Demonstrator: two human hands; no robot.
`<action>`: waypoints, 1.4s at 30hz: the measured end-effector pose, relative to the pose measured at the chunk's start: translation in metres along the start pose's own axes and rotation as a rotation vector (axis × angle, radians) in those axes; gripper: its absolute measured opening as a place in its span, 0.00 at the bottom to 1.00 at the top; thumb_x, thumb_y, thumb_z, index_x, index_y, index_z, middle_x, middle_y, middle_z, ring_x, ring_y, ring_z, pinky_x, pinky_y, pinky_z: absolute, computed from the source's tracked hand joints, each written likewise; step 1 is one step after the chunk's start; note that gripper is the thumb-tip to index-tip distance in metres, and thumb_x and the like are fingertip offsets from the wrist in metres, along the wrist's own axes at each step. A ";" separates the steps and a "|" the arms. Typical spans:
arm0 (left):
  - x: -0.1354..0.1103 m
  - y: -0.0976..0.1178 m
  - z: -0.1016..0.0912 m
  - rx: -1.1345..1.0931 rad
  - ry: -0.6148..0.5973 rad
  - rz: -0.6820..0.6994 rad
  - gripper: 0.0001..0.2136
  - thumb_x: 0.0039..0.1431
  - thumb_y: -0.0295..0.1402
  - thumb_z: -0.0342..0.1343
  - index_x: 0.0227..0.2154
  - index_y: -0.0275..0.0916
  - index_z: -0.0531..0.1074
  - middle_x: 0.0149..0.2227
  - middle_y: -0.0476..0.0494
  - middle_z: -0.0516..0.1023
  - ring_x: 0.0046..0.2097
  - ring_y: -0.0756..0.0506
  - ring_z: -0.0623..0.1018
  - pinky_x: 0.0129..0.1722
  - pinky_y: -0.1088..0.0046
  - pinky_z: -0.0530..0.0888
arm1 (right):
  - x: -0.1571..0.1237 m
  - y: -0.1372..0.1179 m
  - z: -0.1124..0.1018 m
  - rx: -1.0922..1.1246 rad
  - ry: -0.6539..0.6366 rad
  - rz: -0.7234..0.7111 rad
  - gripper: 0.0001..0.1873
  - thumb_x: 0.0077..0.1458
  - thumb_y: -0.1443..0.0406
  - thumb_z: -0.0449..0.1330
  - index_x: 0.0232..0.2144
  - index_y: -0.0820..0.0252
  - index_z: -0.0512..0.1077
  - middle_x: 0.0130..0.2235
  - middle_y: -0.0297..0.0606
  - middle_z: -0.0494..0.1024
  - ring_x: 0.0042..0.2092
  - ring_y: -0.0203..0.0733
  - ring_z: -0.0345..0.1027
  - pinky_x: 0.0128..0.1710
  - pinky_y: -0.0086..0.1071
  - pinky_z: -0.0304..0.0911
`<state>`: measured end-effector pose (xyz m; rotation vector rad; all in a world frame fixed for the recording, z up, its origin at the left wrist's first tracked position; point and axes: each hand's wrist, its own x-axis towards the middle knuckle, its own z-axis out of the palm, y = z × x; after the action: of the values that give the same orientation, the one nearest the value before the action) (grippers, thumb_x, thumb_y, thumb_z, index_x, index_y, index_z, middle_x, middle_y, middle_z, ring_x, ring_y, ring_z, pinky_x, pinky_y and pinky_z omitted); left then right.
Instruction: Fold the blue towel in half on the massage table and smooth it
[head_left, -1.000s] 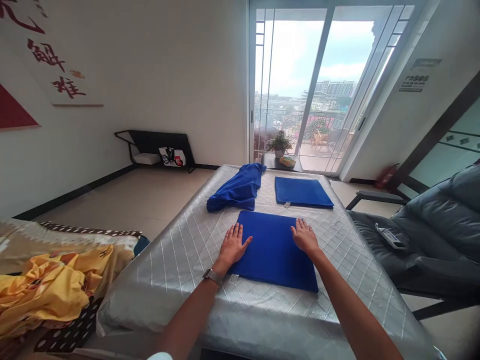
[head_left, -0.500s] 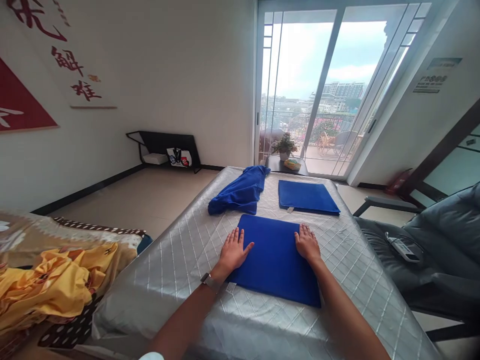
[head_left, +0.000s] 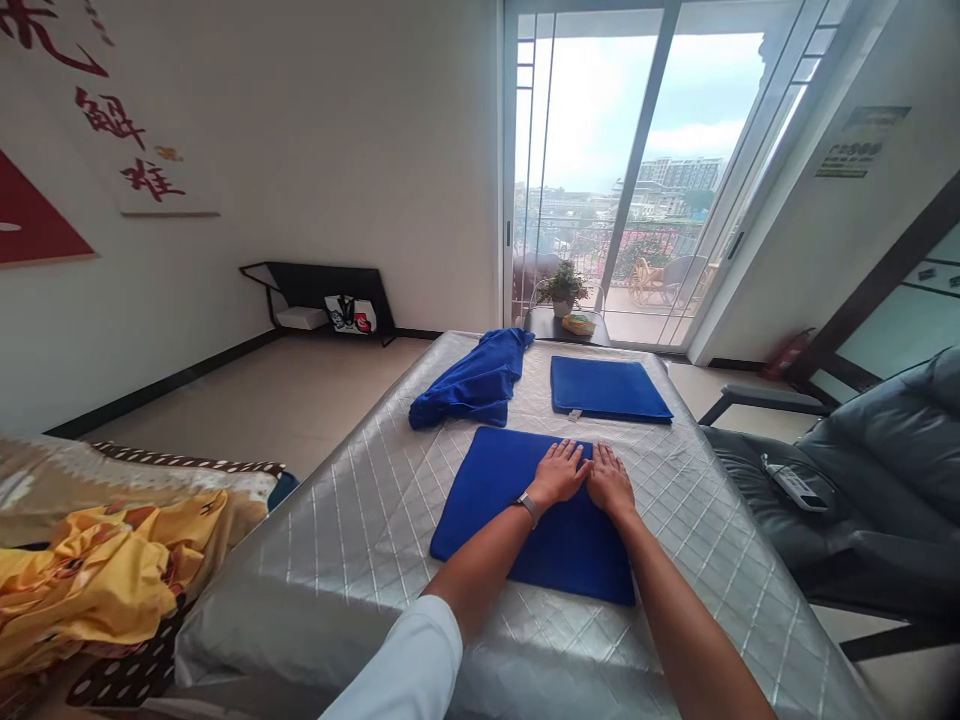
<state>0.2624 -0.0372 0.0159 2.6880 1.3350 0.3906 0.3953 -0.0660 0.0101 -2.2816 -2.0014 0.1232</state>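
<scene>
Blue folded towel [head_left: 480,490] lies pressed flat on the quilted mattress [head_left: 337,520] under the left hand [head_left: 559,473] and right hand [head_left: 610,480], grips open.

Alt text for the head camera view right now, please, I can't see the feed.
The left hand and right hand lie flat, side by side, on a folded blue cloth on a quilted silver mat. Beyond them lie a second folded blue cloth and a crumpled blue cloth.
</scene>
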 end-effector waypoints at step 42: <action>-0.029 -0.075 -0.010 0.027 0.017 -0.262 0.34 0.71 0.53 0.29 0.70 0.37 0.55 0.71 0.37 0.56 0.72 0.39 0.53 0.70 0.54 0.51 | 0.002 -0.002 0.000 0.040 0.021 0.028 0.35 0.68 0.56 0.36 0.71 0.71 0.48 0.73 0.44 0.48 0.73 0.43 0.36 0.70 0.39 0.32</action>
<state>0.1850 -0.0147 0.0038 2.4881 1.6811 0.3692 0.3936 -0.0641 0.0108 -2.2781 -1.9392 0.1399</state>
